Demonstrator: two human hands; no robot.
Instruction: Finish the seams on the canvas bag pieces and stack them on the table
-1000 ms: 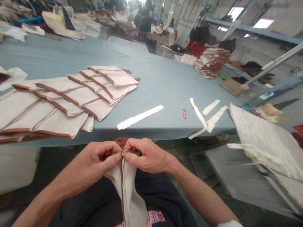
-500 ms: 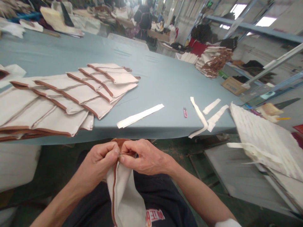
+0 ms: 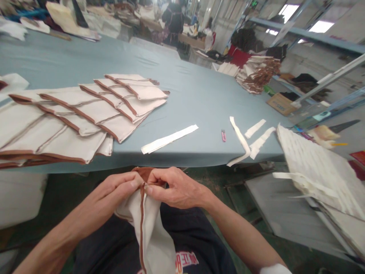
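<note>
A cream fabric piece with a brown trim (image 3: 152, 232) hangs over my lap below the table's front edge. My left hand (image 3: 115, 192) and my right hand (image 3: 175, 188) both pinch its top end, thumbs and fingertips meeting at the brown strip. The fingers of both hands are closed on the cloth. Part of the brown end is hidden behind my knuckles.
Several similar cream pieces with brown trim (image 3: 82, 114) lie fanned out on the blue-grey table (image 3: 196, 95). White fabric strips (image 3: 169, 139) and more strips (image 3: 251, 137) lie near the front edge, beside a small pink clipper (image 3: 223, 135). A white stack (image 3: 322, 171) sits at right.
My hands stayed together on the top of the cloth. The hanging fabric shifted and bunched a little to the left under my left hand.
</note>
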